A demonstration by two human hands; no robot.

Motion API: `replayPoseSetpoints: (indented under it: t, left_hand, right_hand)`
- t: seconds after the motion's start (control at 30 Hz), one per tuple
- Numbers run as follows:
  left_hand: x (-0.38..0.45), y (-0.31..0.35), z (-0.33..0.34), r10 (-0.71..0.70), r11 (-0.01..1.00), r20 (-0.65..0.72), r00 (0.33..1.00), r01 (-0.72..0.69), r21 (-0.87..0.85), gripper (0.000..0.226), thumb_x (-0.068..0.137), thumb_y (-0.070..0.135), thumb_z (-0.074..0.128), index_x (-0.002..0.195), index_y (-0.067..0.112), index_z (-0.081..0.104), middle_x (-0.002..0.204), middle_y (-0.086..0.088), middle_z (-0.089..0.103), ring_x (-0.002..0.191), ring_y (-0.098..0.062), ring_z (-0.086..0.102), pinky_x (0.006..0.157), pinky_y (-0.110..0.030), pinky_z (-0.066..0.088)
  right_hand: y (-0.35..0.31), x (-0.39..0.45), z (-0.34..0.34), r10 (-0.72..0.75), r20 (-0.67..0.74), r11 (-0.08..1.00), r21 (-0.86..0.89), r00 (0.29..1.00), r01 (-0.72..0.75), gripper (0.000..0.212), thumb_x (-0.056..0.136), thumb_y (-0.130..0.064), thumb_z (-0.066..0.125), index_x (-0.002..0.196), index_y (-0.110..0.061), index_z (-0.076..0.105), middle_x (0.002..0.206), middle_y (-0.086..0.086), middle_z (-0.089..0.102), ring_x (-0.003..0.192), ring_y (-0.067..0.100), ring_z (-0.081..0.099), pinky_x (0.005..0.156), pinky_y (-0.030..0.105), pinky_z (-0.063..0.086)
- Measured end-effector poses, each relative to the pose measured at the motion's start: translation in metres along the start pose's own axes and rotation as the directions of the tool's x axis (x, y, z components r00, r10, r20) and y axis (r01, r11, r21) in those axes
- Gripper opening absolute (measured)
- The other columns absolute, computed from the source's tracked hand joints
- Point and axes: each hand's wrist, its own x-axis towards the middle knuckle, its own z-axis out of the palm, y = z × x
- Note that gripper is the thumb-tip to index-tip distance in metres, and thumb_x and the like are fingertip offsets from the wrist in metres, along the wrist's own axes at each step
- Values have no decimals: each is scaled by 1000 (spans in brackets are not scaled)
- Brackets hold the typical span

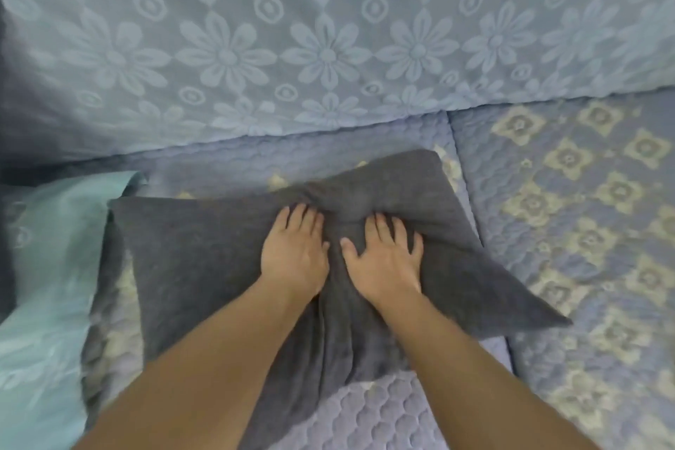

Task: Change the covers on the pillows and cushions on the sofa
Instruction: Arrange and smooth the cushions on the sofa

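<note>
Two hands press side by side on a dark grey cushion (204,252) lying flat on the sofa seat (569,215); the left hand (294,254) lies palm down with its fingers nearly straight and close together, their tips at a fold in the fabric; the right hand (383,259) lies just beside it, fingers spread and flat on the cover, thumb pointing toward the left hand; neither hand curls round the cloth, and the two are close but not touching; the grey cover is bunched into creases between and ahead of the fingertips, and more loose folds run back under the forearms toward the near edge of the seat; the cushion's far right corner points toward the backrest, and its right corner reaches out over the seat's quilted blue spread with pale flower shapes; behind stands the backrest (328,40), covered in blue fabric with a woven daisy pattern; a light turquoise pillow (47,267) lies at the left, just beside the grey cushion's left edge.
</note>
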Motion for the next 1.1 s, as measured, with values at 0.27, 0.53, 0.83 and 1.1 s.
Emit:
replayPoseSetpoints:
  t: [0.27,0.53,0.83,1.1]
  left_hand:
    - [-97,33,24,128,982,-192,973,-152,-112,65,106,44,29,160,9,23,167,-13,21,156,-31,8,125,-54,8]
    - [-166,-18,39,-72,995,-116,991,64,-72,60,102,53,27,154,29,41,166,-5,27,155,-32,16,124,-59,9]
    - [-179,-1,37,-193,965,141,971,214,-154,69,101,52,11,148,24,52,162,-3,36,155,-28,19,123,-59,9]
    - [-15,23,-4,-76,988,52,996,82,-128,63,104,43,22,151,9,45,162,-13,34,153,-29,20,127,-45,2]
  right_hand:
    - [46,-89,32,-50,-98,999,-4,994,50,74,98,-63,25,155,-16,33,162,0,30,151,21,21,123,48,10]
    - [20,-126,-59,-169,-219,985,-26,961,168,56,99,-57,30,144,-30,51,156,-2,40,147,22,29,123,50,15]
    - [58,-128,-28,86,164,992,-108,983,-69,73,98,-62,5,149,-26,42,153,-4,44,144,20,32,117,61,18]
    - [82,0,-2,107,147,994,-14,983,-106,64,105,-48,10,160,-18,-4,167,-7,-2,153,16,-1,121,59,-3]
